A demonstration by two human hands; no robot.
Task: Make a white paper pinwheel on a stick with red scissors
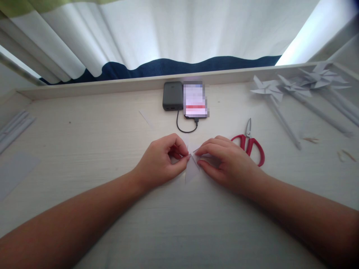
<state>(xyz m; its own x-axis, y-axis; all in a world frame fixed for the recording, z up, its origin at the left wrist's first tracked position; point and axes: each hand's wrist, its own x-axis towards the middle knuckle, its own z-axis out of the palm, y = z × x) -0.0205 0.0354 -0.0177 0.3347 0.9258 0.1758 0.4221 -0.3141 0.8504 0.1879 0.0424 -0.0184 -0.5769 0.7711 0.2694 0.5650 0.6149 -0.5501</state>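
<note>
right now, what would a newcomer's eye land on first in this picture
Probably the red-handled metal scissors, partly hidden behind the bare right hand. Next come the white paper pinwheels at the far right, then the small folded white paper pinched in the bare left hand, near the middle.

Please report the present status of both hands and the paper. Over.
Left hand pinching white paper. Right hand fingers at paper's right side, grip unclear. Red-handled scissors close beyond right hand, partly hidden by it.

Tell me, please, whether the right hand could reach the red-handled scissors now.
Probably yes: the scissors lie close beside the right hand, nothing else visibly over them, though its fingers are at the white paper.
</note>
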